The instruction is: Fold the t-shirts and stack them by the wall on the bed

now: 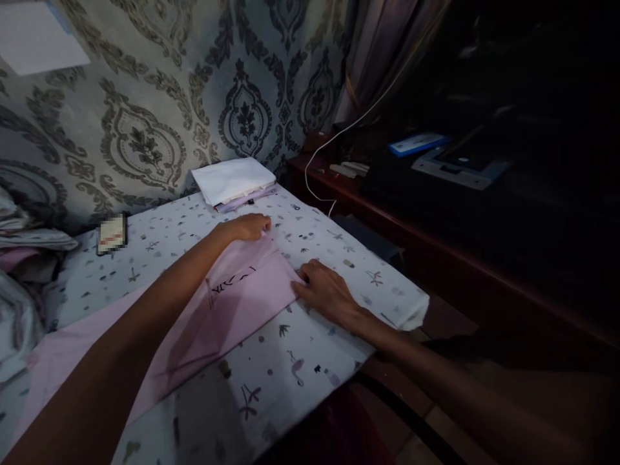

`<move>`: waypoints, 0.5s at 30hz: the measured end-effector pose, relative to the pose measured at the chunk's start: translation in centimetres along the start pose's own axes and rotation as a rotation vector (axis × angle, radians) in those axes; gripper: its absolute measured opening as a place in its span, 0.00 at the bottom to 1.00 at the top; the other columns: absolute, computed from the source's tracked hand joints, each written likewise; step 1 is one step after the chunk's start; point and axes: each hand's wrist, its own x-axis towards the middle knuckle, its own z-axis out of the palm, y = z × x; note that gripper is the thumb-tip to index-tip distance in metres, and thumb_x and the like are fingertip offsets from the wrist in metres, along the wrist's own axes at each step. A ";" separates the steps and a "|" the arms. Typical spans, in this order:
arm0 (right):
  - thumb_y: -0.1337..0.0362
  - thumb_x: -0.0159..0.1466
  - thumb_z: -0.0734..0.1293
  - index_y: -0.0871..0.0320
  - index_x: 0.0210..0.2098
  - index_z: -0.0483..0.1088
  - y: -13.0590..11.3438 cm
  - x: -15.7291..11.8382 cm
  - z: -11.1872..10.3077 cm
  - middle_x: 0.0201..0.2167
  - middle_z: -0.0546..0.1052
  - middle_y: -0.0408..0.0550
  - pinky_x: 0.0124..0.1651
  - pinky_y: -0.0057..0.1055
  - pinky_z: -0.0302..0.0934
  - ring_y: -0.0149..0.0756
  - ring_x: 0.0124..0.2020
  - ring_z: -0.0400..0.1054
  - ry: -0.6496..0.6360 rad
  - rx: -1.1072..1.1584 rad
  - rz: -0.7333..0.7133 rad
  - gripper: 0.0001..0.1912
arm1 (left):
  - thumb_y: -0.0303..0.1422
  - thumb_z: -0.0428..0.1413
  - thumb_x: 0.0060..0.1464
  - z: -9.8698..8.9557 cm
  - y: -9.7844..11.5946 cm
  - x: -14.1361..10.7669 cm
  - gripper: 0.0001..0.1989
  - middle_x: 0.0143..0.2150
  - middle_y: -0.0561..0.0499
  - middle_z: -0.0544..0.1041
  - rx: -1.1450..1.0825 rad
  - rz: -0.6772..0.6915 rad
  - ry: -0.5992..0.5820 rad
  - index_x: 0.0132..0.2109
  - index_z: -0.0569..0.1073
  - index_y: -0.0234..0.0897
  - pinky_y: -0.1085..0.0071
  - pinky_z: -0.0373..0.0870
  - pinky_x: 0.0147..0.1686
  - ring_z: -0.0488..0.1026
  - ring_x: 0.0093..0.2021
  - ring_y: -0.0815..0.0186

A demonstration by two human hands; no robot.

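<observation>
A pink garment [256, 294] with dark lettering lies stretched across the patterned bedsheet [285, 349], running from the lower left toward the middle. My left hand [249, 227] grips its far edge, fingers closed on the cloth and lifting it slightly. At the garment's right end, my right hand [322, 287] pinches the near corner between thumb and fingers. Folds and shadows cross the cloth between the hands, and my left forearm hides part of it.
Folded white cloth [235, 181] lies on the bed by the wall. A phone-like object [112, 234], blurred out, rests at the left near rumpled fabric [19, 310]. A dark red wooden desk [310, 168] stands on the right, with a white cable [334, 139] hanging down.
</observation>
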 end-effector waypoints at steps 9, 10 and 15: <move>0.59 0.52 0.69 0.55 0.34 0.65 -0.3 0.2 1.8 0.25 0.72 0.40 0.29 0.30 0.61 0.33 0.26 0.67 0.090 0.932 0.106 0.13 | 0.24 0.56 0.45 -1.0 -0.2 -0.4 0.08 0.42 0.47 0.75 0.044 0.017 0.010 0.35 0.74 0.38 0.68 0.63 0.39 0.69 0.39 0.62; 0.59 0.51 0.70 0.56 0.37 0.65 -0.7 0.0 1.9 0.27 0.73 0.41 0.30 0.31 0.62 0.34 0.27 0.68 0.091 1.015 0.127 0.16 | 0.23 0.55 0.44 -1.0 -0.3 -0.9 0.08 0.42 0.47 0.75 0.045 0.038 0.046 0.34 0.73 0.38 0.68 0.62 0.39 0.69 0.39 0.62; 0.58 0.52 0.72 0.57 0.45 0.68 -3.5 -1.7 1.7 0.31 0.75 0.44 0.30 0.31 0.64 0.33 0.27 0.68 0.057 1.148 0.108 0.23 | 0.21 0.53 0.48 -1.8 -1.0 -5.9 0.09 0.31 0.51 0.73 0.047 0.070 0.254 0.35 0.72 0.39 0.69 0.59 0.34 0.67 0.31 0.64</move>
